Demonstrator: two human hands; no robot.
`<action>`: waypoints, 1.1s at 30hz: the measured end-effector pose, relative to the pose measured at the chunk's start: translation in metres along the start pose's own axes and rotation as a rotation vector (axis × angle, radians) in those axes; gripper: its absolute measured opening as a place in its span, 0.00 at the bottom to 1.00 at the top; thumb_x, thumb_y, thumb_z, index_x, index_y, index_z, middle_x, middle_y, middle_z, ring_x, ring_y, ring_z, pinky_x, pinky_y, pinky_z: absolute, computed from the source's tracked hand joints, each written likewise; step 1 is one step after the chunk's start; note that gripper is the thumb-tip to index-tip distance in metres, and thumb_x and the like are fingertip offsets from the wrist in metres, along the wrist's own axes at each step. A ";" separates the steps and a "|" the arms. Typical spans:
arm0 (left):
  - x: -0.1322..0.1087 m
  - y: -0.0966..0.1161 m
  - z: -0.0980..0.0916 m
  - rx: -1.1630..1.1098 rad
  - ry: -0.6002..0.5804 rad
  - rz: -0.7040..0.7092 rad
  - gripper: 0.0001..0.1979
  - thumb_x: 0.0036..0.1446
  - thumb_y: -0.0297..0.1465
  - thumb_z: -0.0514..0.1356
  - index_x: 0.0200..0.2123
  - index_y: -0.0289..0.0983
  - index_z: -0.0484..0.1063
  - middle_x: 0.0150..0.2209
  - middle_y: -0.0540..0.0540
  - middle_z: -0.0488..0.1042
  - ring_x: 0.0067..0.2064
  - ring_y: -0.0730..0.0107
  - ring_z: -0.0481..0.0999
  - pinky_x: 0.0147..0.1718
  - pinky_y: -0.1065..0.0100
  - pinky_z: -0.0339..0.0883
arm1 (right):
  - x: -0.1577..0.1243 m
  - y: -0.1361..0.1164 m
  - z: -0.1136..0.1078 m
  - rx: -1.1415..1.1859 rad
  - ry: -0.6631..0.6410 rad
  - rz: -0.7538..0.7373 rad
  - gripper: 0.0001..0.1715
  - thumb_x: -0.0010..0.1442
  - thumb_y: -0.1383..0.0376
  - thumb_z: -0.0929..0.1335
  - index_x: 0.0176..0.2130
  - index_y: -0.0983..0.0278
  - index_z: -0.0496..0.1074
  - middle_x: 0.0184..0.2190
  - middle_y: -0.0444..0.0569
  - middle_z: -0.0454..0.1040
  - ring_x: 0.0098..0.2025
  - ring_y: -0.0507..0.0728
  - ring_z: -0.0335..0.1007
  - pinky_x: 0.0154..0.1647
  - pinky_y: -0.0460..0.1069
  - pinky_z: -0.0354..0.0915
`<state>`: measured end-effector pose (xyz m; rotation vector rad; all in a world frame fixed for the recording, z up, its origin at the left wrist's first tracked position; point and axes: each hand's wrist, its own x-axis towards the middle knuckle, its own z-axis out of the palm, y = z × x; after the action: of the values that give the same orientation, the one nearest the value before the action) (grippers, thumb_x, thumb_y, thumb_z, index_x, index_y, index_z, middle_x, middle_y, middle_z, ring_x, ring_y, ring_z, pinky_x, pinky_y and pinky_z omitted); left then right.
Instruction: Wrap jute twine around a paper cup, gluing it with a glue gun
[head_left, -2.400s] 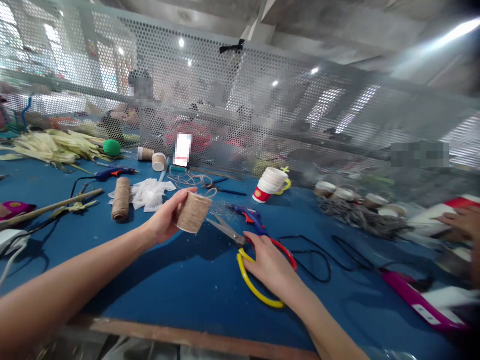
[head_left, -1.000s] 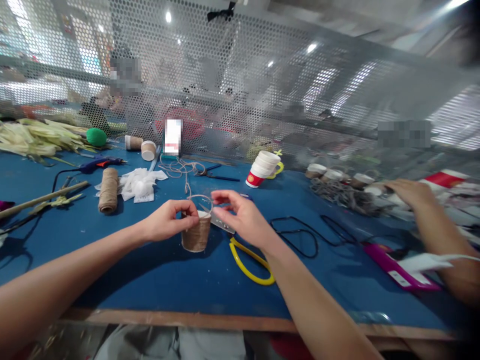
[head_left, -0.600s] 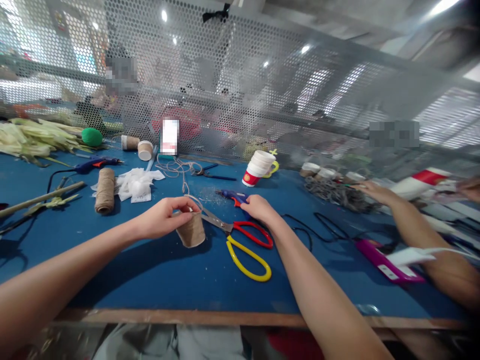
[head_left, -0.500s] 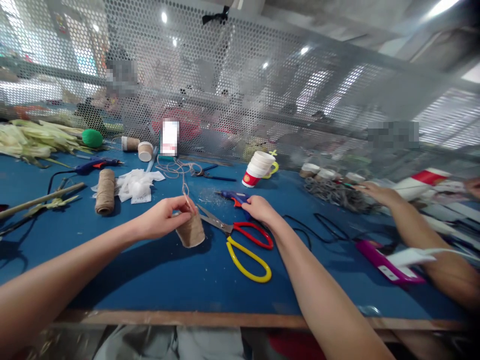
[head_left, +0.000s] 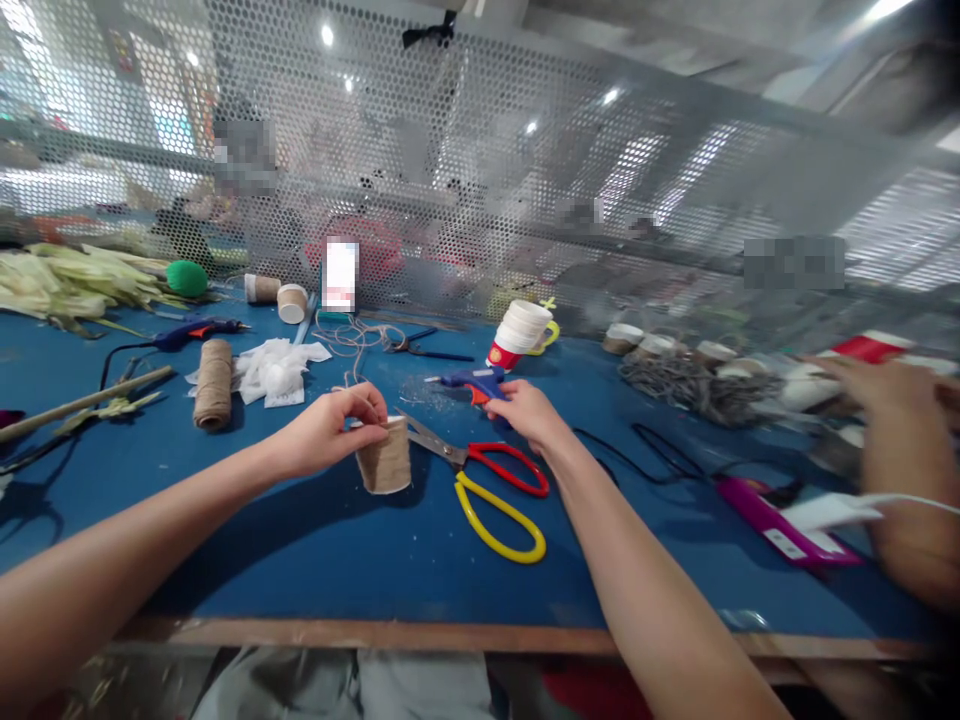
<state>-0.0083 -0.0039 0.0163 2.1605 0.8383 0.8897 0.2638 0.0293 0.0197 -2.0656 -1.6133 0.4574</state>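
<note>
My left hand (head_left: 334,435) is closed on the rim of a small paper cup wrapped in brown twine (head_left: 386,460), which is tilted above the blue table (head_left: 300,570). A loose strand of twine (head_left: 355,362) runs from it toward the back. My right hand (head_left: 529,412) grips a blue glue gun (head_left: 472,380) with an orange trigger, its nozzle pointing left. Between the hands lie scissors (head_left: 457,456) with one red and one yellow handle, blades parted and their tips beside the cup.
Left are a twine spool (head_left: 213,385), white crumpled material (head_left: 279,370) and another glue gun (head_left: 196,332). Stacked paper cups (head_left: 517,335) and pliers (head_left: 431,350) stand or lie behind. To the right are grey cord (head_left: 675,385), a purple power strip (head_left: 780,525) and another person's arm (head_left: 904,470).
My right hand has lifted the glue gun slightly off the table. The wrapped cup has turned a little in my left hand. The other person's arm has moved right.
</note>
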 end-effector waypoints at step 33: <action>-0.001 -0.001 0.013 0.038 0.220 -0.124 0.04 0.51 0.29 0.58 0.26 0.34 0.69 0.31 0.48 0.70 0.31 0.75 0.71 0.32 0.71 0.69 | -0.107 -0.032 0.013 0.214 0.049 -0.548 0.09 0.52 0.62 0.65 0.22 0.61 0.69 0.23 0.45 0.75 0.27 0.56 0.72 0.35 0.50 0.68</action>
<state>0.0007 -0.0078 0.0078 2.0416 1.0928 1.0682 0.2044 -0.0663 0.0240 -1.3908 -1.9107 0.3580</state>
